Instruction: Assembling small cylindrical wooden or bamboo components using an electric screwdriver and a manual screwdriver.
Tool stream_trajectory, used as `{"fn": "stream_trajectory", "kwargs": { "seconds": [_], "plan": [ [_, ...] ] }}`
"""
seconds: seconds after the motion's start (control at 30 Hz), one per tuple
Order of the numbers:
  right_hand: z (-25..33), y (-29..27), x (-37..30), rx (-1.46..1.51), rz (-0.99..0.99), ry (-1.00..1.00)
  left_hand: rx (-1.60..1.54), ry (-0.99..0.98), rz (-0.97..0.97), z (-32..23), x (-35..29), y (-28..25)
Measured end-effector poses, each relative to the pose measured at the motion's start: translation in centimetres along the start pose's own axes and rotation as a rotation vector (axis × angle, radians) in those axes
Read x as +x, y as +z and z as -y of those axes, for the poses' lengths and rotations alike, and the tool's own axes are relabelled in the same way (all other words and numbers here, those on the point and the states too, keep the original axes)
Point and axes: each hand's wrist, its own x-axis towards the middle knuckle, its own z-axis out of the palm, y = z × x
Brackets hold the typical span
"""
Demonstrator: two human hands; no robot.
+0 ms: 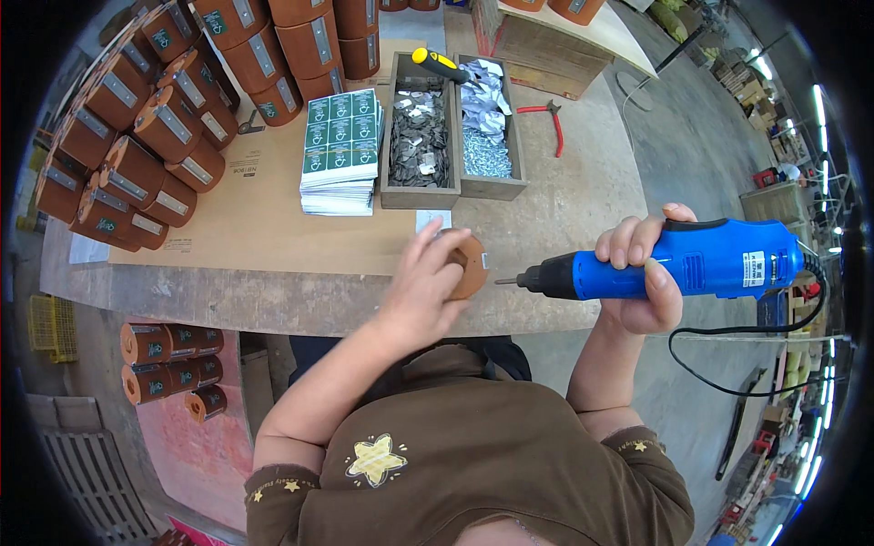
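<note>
My left hand (421,289) is closed around a small brown round piece (472,267) at the table's near edge. A little pale metal strip shows on that piece's right side, while its far side is covered by my fingers. My right hand (663,305) grips a blue electric screwdriver (605,276) held level, its black nose and thin bit pointing left. The bit's tip stops just short of the brown piece, apart from it. Beyond my left hand stand two joined wooden trays, one with dark metal pieces (419,136), the other with silvery screws (487,156).
Stacked brown cylinders (168,123) with metal strips fill the left side. A pile of green-and-white cards (339,150) sits beside the trays. A yellow-and-black handled tool (439,64) lies across them, red-handled pliers (557,127) to their right. The screwdriver's black cord (678,359) loops at right.
</note>
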Motion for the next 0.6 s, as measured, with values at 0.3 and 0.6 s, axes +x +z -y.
{"fn": "stream_trajectory", "kwargs": {
  "seconds": [0.3,0.6],
  "plan": [
    [0.5,-1.2,-0.2,0.024,-0.027,-0.017,0.002,-0.092,0.116,-1.1,-0.4,-1.0],
    [0.7,-1.2,-0.8,0.010,-0.024,-0.006,-0.372,-0.106,0.357,0.5,0.2,-2.5]
  ]
}}
